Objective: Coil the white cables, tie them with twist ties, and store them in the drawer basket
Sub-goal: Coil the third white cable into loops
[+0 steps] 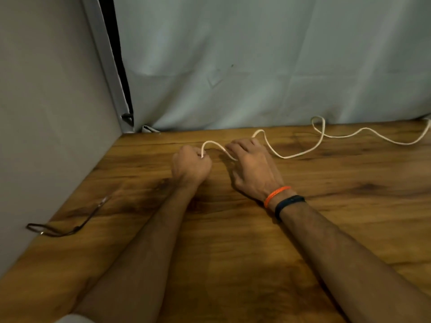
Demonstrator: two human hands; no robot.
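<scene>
Two bare hands work near the far edge of a wooden table (256, 229), seen from the head camera. The left hand (191, 167) is curled into a fist around one end of the white cable (298, 155), which rises from its thumb side in a short arch. The right hand (253, 169) lies palm down just beside the left, fingers bent over the cable where the arch comes down; whether the fingertips pinch the cable or only press on it cannot be told. From the far side of the right hand, the cable runs in loose waves across the tabletop to the right, forms a small loop near the grey cloth backdrop (256, 66), and leaves the frame at the right edge. An orange band (276, 194) and a black band (289, 203) circle the right wrist. A dark twist tie (63, 229) lies well apart at the table's left edge, beside a grey side panel (46, 113).
</scene>
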